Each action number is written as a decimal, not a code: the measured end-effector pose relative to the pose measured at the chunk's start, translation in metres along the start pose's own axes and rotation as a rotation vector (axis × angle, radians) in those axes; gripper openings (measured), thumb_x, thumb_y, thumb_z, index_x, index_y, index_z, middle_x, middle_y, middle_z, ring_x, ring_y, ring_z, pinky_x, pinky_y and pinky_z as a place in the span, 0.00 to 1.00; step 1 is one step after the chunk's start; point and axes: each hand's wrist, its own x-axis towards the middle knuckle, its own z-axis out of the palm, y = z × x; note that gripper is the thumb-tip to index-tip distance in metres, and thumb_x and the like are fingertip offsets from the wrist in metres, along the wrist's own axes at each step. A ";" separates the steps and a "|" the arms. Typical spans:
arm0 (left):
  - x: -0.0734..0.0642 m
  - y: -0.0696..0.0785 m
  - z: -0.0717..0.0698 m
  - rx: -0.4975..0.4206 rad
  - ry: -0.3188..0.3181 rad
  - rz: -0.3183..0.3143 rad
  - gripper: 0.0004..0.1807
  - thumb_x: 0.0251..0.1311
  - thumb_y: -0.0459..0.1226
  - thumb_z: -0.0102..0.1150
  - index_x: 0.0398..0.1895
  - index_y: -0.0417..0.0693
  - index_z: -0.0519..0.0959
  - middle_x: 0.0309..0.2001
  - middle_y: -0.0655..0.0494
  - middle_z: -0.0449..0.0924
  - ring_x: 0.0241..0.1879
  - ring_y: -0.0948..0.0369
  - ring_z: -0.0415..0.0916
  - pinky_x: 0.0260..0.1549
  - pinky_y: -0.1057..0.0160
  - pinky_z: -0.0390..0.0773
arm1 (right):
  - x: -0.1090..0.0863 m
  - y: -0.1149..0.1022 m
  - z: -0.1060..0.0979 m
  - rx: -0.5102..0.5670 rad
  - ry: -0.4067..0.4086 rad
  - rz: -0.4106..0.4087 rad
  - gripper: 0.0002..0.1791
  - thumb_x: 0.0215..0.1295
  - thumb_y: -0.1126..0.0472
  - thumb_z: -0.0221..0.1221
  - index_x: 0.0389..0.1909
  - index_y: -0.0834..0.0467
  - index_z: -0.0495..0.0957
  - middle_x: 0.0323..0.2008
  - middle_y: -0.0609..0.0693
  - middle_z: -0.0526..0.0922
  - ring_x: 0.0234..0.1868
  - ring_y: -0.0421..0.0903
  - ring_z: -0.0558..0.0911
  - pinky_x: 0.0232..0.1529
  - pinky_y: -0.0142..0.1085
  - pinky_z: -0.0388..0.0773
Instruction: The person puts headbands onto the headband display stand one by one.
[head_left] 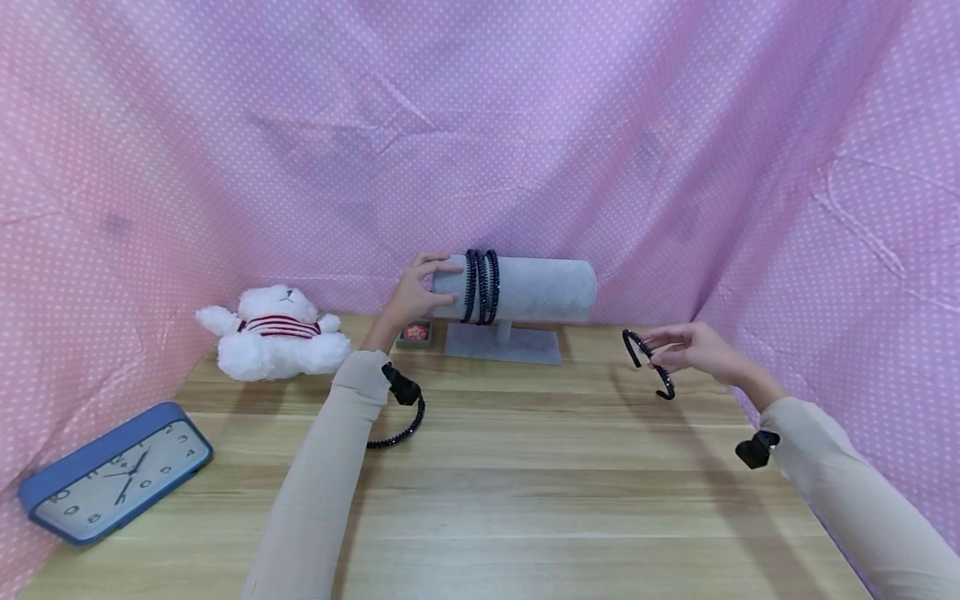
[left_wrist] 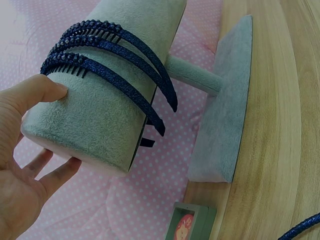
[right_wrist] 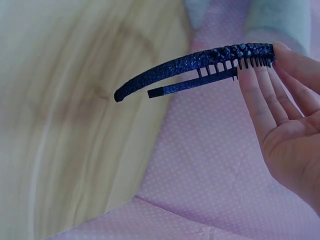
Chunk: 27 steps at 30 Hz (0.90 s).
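Note:
A grey velvet headband stand (head_left: 547, 289) rises at the back of the table, its padded roll lying level on a post and flat base. Three dark, beaded headbands (left_wrist: 117, 82) with comb teeth sit over the roll's left part. My left hand (head_left: 411, 293) grips the roll's left end, thumb on one side and fingers on the other. Off to the right, above the table, my right hand (head_left: 701, 350) pinches another dark headband (right_wrist: 185, 64) near the middle of its toothed band; its two ends point away from the hand. One more headband (head_left: 401, 436) lies on the table, partly hidden by my left forearm.
A white plush bear (head_left: 277, 333) in a striped top sits at the back left. In front of it leans a blue clock (head_left: 120, 475). A small green box (head_left: 415, 335) with a red picture stands beside the stand's base. Pink dotted cloth (head_left: 480, 125) hangs around the wooden table (head_left: 562, 500).

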 end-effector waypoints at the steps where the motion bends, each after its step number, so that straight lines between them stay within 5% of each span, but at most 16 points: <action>1: 0.000 0.000 0.000 -0.002 0.000 0.001 0.25 0.57 0.27 0.70 0.60 0.41 0.81 0.73 0.47 0.64 0.73 0.47 0.58 0.72 0.43 0.65 | 0.002 -0.001 -0.002 0.014 0.010 0.002 0.31 0.69 0.67 0.62 0.68 0.76 0.66 0.59 0.75 0.77 0.45 0.40 0.88 0.46 0.38 0.87; 8: 0.001 0.000 -0.001 -0.004 0.000 -0.003 0.25 0.57 0.27 0.70 0.60 0.41 0.81 0.73 0.46 0.63 0.74 0.48 0.57 0.73 0.43 0.63 | 0.013 -0.004 -0.009 0.090 0.033 -0.019 0.31 0.70 0.65 0.62 0.69 0.74 0.65 0.51 0.40 0.86 0.46 0.40 0.88 0.47 0.37 0.87; 11: 0.001 0.001 -0.001 -0.002 -0.003 -0.008 0.25 0.57 0.27 0.70 0.60 0.41 0.81 0.73 0.47 0.63 0.74 0.48 0.57 0.73 0.43 0.63 | 0.016 -0.005 -0.010 0.107 0.035 -0.014 0.31 0.71 0.64 0.61 0.70 0.73 0.64 0.49 0.33 0.85 0.47 0.39 0.88 0.48 0.37 0.86; 19: 0.002 0.001 0.000 0.003 -0.006 0.000 0.25 0.57 0.27 0.70 0.60 0.40 0.81 0.73 0.45 0.63 0.75 0.47 0.56 0.74 0.43 0.62 | 0.023 -0.011 -0.011 0.140 0.074 -0.024 0.32 0.72 0.64 0.60 0.72 0.70 0.63 0.49 0.30 0.85 0.48 0.36 0.87 0.49 0.35 0.85; 27: -0.001 0.006 -0.001 -0.020 -0.014 -0.014 0.25 0.57 0.26 0.69 0.60 0.38 0.81 0.73 0.44 0.62 0.75 0.46 0.55 0.73 0.42 0.62 | 0.031 -0.015 -0.007 0.206 0.115 -0.082 0.28 0.72 0.67 0.60 0.70 0.68 0.67 0.51 0.38 0.88 0.48 0.34 0.87 0.50 0.33 0.85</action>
